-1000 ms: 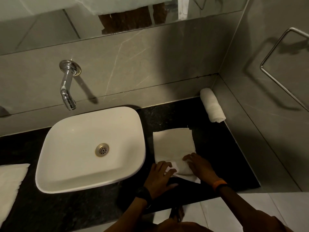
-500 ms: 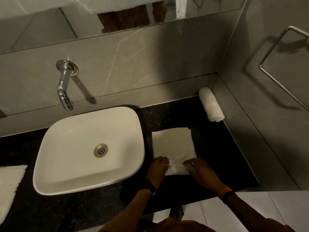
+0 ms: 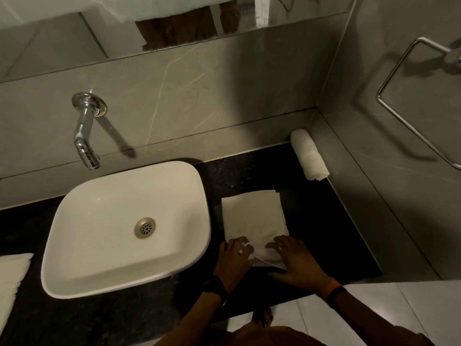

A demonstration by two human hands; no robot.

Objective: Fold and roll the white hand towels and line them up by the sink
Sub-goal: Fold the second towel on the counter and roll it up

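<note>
Head view: both hands [image 3: 264, 260] have rolled the folded towel [image 3: 254, 216] farther up.

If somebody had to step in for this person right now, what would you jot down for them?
Left hand and right hand: both pressing on the near end of the folded towel, where a roll has just begun.
Folded towel: flat on the dark counter, right of the sink.
Done: one rolled towel lies in the back right corner against the wall.
Left: finish rolling this one, set it beside the first. More flat towels wait at the far left edge.
</note>
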